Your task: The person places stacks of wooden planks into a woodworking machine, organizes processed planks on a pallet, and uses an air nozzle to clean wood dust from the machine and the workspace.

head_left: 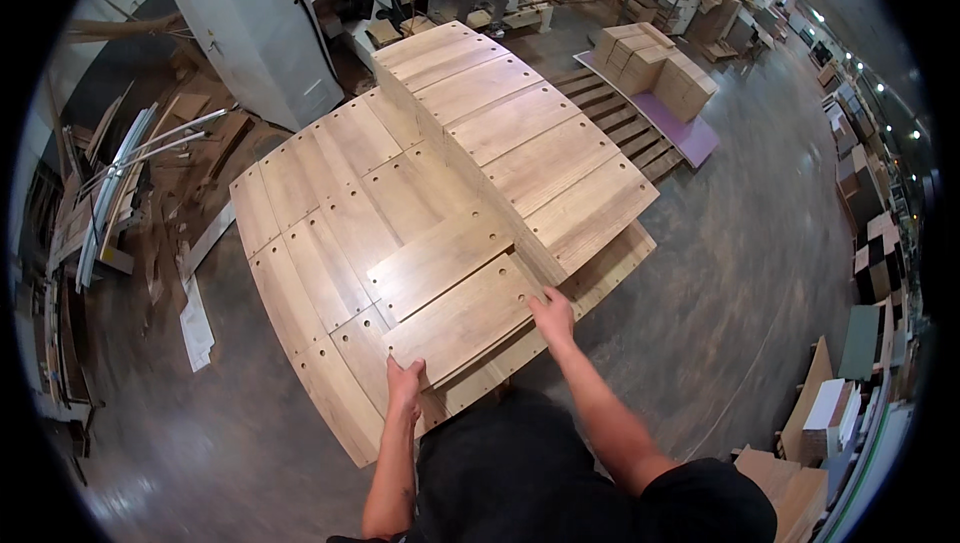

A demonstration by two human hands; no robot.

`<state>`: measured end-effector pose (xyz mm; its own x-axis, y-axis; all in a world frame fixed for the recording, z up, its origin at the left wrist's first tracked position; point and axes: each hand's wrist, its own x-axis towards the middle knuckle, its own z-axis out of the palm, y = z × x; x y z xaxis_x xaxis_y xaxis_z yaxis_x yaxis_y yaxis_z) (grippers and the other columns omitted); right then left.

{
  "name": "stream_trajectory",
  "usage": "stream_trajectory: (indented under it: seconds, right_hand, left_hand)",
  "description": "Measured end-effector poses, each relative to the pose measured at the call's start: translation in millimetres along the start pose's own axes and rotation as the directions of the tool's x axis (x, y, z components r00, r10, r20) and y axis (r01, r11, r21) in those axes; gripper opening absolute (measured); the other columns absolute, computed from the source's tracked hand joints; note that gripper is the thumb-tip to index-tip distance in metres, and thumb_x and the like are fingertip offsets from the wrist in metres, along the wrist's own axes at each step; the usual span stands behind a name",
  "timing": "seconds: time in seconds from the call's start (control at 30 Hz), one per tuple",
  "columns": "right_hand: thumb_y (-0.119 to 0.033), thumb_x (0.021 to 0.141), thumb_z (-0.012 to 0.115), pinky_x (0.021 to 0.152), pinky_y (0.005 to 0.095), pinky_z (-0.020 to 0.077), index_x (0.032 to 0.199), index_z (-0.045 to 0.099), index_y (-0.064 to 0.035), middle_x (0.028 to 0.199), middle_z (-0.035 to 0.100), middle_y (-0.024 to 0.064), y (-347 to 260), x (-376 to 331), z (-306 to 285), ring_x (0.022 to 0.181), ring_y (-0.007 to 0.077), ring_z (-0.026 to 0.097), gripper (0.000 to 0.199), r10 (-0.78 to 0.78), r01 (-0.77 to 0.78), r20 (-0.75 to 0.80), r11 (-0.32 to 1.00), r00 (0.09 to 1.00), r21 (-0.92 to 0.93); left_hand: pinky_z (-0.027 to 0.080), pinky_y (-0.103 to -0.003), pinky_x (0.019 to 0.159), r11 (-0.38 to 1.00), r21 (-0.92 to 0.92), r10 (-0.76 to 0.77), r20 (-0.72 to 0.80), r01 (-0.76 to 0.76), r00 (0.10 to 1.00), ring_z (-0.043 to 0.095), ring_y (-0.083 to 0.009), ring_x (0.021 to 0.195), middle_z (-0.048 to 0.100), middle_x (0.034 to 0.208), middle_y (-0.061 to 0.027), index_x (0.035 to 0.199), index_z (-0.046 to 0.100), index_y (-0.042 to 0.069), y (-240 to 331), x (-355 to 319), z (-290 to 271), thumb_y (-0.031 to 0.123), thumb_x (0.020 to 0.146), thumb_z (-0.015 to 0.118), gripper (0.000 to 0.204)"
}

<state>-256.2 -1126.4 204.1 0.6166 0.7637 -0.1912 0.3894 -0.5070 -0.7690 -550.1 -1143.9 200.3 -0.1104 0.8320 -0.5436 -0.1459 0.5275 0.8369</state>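
A light wood-grain panel point(462, 319) with round holes near its ends lies across the near side of a wide layer of similar panels. My left hand point(405, 383) grips its near left corner, thumb on top. At its right end, my right hand point(552, 318) closes round the edge, close to the taller stack. Just beyond it lies a second loose panel point(440, 261), roughly parallel. The taller stack of drilled panels point(530, 138) rises along the right side of the layer. The undersides of both hands' grips are hidden.
A grey machine cabinet point(250, 38) stands beyond the panels at far left. Scrap strips point(125, 183) litter the left floor. A slatted pallet point(610, 118) sits at far right beside stacked boards point(650, 63) on a purple sheet point(680, 128). More boards point(790, 488) stand at lower right.
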Motion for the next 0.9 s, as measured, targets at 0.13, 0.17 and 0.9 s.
stream_trajectory:
  seconds: [0.13, 0.17, 0.9]
  right_hand:
    - [-0.025, 0.080, 0.066, 0.085, 0.0363, 0.0458, 0.124, 0.048, 0.0050, 0.108, 0.060, 0.0143, 8.3, -54.6, -22.4, 0.106, 0.0246, 0.056, 0.056, 0.392, -0.454, 0.236, 0.822, 0.889, 0.343]
    - [-0.026, 0.081, 0.066, 0.086, 0.0397, 0.0457, 0.131, 0.041, 0.0044, 0.113, 0.056, 0.0155, 12.3, -60.0, -14.8, 0.111, 0.0274, 0.054, 0.063, 0.435, -0.540, 0.321, 0.688, 0.841, 0.484]
    - [-0.015, 0.075, 0.067, 0.084, 0.0441, 0.0476, 0.115, 0.056, -0.0027, 0.106, 0.061, 0.0214, 7.2, 1.6, -61.4, 0.097, 0.0390, 0.059, 0.044, -0.443, 0.509, 0.289, 0.833, 0.849, -0.219]
  left_hand:
    - [0.039, -0.035, 0.097, 1.000, -0.004, 0.017, 0.022, -0.017, 1.000, 0.052, -0.0246, 0.110, 0.054, 0.121, -0.0148, 0.125, 0.040, -0.002, 5.6, -6.1, 10.9, -0.001, 0.083, 0.056, 0.045]
    - [0.039, -0.035, 0.097, 1.000, 0.008, 0.006, 0.035, -0.006, 0.999, 0.052, -0.0246, 0.110, 0.054, 0.121, -0.0148, 0.125, 0.040, -0.002, 6.6, -5.5, 13.9, 0.000, 0.083, 0.056, 0.045]
    - [0.035, -0.049, 0.098, 0.201, 0.925, 0.289, 0.258, -0.321, 0.922, 0.058, -0.0390, 0.102, 0.063, 0.097, -0.0265, 0.101, 0.059, -0.007, 5.7, -54.8, -6.8, 0.035, 0.069, 0.074, 0.055]
